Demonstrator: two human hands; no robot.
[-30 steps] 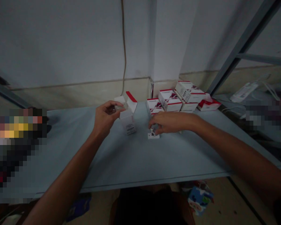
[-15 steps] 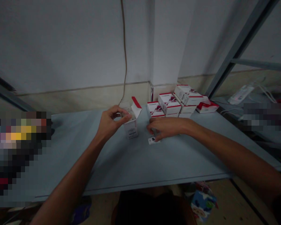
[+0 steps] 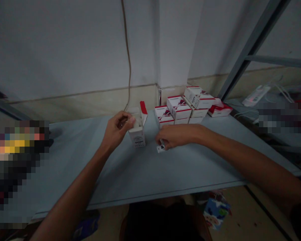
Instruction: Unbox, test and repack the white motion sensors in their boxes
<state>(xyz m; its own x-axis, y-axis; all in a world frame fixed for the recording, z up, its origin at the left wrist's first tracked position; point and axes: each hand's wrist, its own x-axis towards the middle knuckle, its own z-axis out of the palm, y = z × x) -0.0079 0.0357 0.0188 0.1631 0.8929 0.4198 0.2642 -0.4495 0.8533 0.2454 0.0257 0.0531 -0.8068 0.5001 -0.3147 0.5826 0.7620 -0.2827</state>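
Open carton (image 3: 137, 138): location?

Upright on the pale blue table (image 3: 95, 174), just beside the left hand (image 3: 116, 129), its red-edged flap (image 3: 143, 107) raised.

Condition of that hand?

Fingers curled at the carton's mouth, touching it. Cannot tell whether they are gripping it.

Right hand (image 3: 178, 136)?

Partly closed, fingertips pinched on a small white part (image 3: 161, 149), which sits low over the table top, near the stacked cartons (image 3: 178, 107).

Contents?

Open carton: something pale inside, too dim to identify. Stacked cartons: shut, contents hidden. One more red-and-white carton (image 3: 219, 111) lies off to the right.

Risks?

The open carton stands tall on a small base, so a knock from the left hand could tip it and spill whatever it holds. The small white part could slip from the fingertips and skid away. A careless right wrist could also shift the loosely piled stack.
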